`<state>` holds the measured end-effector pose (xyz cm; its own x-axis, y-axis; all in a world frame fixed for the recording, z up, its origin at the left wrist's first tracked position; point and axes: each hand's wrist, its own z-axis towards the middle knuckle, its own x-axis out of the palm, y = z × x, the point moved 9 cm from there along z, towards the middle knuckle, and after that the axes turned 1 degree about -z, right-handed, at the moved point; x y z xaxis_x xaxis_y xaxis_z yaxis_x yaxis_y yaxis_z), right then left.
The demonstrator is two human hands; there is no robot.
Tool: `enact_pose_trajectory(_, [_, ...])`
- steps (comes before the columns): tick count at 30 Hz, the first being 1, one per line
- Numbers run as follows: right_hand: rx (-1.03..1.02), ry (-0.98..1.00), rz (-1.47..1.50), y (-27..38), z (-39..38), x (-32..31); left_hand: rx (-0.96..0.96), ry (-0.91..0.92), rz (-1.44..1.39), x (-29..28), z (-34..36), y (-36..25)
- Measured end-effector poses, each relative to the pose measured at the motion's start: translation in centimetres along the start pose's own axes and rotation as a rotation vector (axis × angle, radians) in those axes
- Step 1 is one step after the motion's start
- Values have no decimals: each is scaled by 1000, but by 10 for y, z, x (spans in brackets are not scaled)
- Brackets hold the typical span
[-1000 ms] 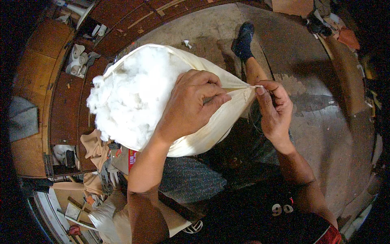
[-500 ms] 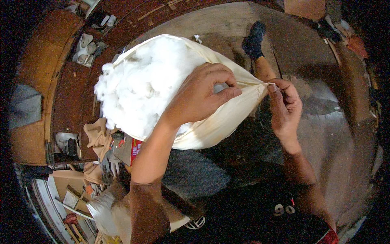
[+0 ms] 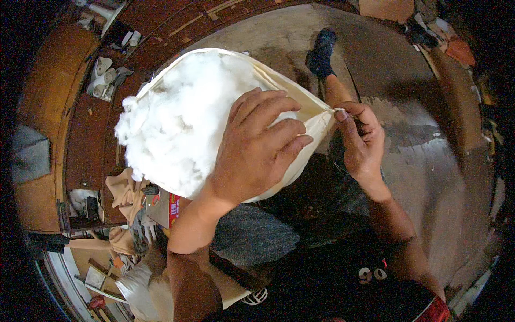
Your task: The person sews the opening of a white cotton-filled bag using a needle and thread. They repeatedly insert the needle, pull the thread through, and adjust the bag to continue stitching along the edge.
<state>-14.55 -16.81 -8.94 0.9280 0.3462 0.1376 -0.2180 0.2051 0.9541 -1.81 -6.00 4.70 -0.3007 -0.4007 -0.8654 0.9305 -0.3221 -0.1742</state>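
A cream cloth cover (image 3: 296, 169), like a cushion case, lies across my lap with its wide mouth facing up. White fluffy fibre stuffing (image 3: 185, 115) fills it and spills over the left edge. My left hand (image 3: 260, 147) is over the stuffing and the cover's near side, palm down, fingers spread, gripping nothing. On the right, my right hand (image 3: 365, 139) pinches the pointed corner of the cover between thumb and forefinger, and the cloth is drawn taut there. The palm side of my left hand is hidden.
Dark wooden cabinets (image 3: 86, 134) with cluttered compartments stand at the left and far side. Below left lie crumpled tan cloth (image 3: 129, 193) and a red box (image 3: 174, 209). A dark-socked foot (image 3: 323, 53) stretches out on the worn floor (image 3: 418, 188).
My left hand's fingers have uncurled and spread, and the hand has turned flatter over the stuffing. My right hand keeps its pinch on the corner. The whole view has shifted slightly.
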Motion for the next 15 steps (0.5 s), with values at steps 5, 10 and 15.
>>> enact_pose_trajectory(5, [74,10,12,0,-3,-1,-37,-24,157,5,-5,-12])
enact_pose_trajectory(10, [-39,-4,-104,2,0,-3,-91,78,59,19,-6,-6])
enact_pose_trajectory(15, [-99,3,-190,5,-2,-5,-92,74,-73,17,-5,-3])
